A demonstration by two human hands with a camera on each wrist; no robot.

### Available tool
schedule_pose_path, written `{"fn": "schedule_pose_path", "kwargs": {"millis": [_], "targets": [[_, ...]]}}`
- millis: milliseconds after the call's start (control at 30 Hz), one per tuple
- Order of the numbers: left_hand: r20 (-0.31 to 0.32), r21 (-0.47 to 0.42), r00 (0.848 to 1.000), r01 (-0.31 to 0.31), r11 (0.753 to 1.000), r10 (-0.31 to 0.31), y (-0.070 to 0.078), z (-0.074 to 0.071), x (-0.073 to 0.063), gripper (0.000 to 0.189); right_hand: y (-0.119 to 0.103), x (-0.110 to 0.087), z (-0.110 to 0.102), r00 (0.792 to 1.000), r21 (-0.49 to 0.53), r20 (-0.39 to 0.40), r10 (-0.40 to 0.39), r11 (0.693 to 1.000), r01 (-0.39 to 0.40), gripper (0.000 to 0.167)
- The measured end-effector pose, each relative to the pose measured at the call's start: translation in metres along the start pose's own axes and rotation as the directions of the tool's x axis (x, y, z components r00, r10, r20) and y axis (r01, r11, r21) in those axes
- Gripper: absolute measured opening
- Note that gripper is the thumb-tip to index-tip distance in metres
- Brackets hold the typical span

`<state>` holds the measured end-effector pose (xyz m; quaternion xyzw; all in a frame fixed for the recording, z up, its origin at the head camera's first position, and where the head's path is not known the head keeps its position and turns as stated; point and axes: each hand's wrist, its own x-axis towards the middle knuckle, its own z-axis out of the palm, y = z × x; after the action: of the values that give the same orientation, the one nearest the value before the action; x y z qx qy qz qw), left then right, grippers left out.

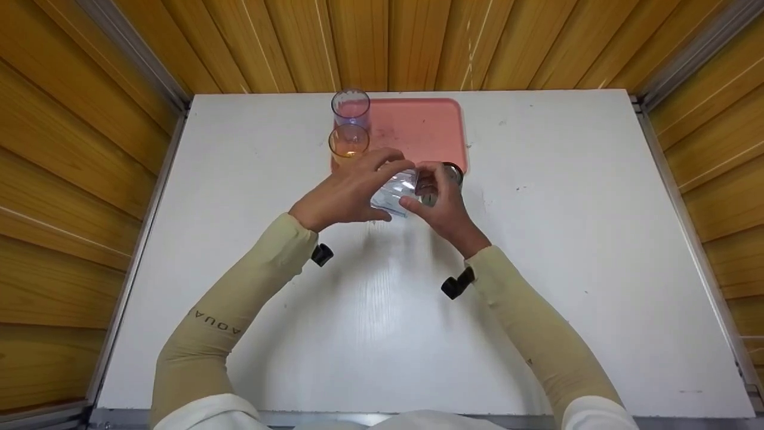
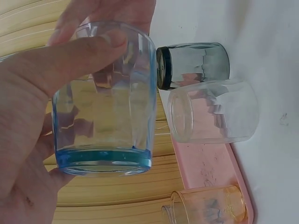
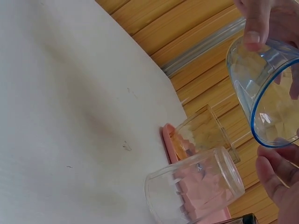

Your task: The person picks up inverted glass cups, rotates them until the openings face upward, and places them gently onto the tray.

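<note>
Both hands hold a pale blue tumbler (image 2: 105, 107) above the table, tipped onto its side. My left hand (image 1: 349, 188) wraps the base half, with its thumb along the wall. At the mouth end, my right hand (image 1: 447, 209) grips the blue rim (image 3: 258, 100) with its fingertips. Close beneath stand a clear tumbler (image 2: 212, 112) and a dark grey tumbler (image 2: 201, 64), both upright. The clear one is largely hidden by the hands in the head view. An orange tumbler (image 1: 348, 143) stands on the pink tray's left side, just beyond my left hand.
The pink tray (image 1: 427, 122) lies at the table's far edge. A purplish-blue tumbler (image 1: 351, 107) stands at its back left corner, behind the orange one. Wood-panelled walls (image 1: 412, 45) border the white table (image 1: 567, 239) at the back and both sides.
</note>
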<state>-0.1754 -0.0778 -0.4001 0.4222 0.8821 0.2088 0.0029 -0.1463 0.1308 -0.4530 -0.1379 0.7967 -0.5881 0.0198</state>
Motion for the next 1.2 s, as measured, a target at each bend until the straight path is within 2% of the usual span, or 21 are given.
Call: {"fn": "schedule_pose_path", "kwargs": {"millis": [133,300,467,700,967,1200], "targets": [[0.001,0.039,1.000,-0.013,0.999,0.013,0.002,0.001,0.001,0.090,-0.012,-0.003,-0.001,1.000,0.010,-0.002,-0.009,1.000,0.009,0.055],[0.007,0.088,1.000,-0.027,0.996,0.027,0.002,0.002,0.001,0.089,-0.013,-0.004,-0.001,1.000,0.000,-0.001,-0.026,1.000,0.026,0.055],[0.005,0.068,1.000,-0.018,0.997,0.018,0.001,0.001,0.001,0.090,-0.012,-0.003,-0.001,0.999,-0.025,0.025,-0.021,0.999,0.022,0.061],[-0.018,0.058,1.000,-0.021,0.998,0.022,-0.001,0.000,0.000,0.090,-0.012,-0.003,-0.003,0.998,0.017,0.058,-0.018,1.000,0.017,0.065],[-0.034,0.042,0.999,-0.019,0.999,0.020,-0.002,-0.001,0.000,0.087,0.021,0.003,-0.002,0.999,-0.012,0.044,-0.028,1.000,0.029,0.071],[-0.022,0.041,0.999,-0.024,0.999,0.025,-0.002,0.001,0.001,0.089,0.019,0.003,0.000,1.000,-0.033,-0.011,-0.027,0.999,0.027,0.069]]}}
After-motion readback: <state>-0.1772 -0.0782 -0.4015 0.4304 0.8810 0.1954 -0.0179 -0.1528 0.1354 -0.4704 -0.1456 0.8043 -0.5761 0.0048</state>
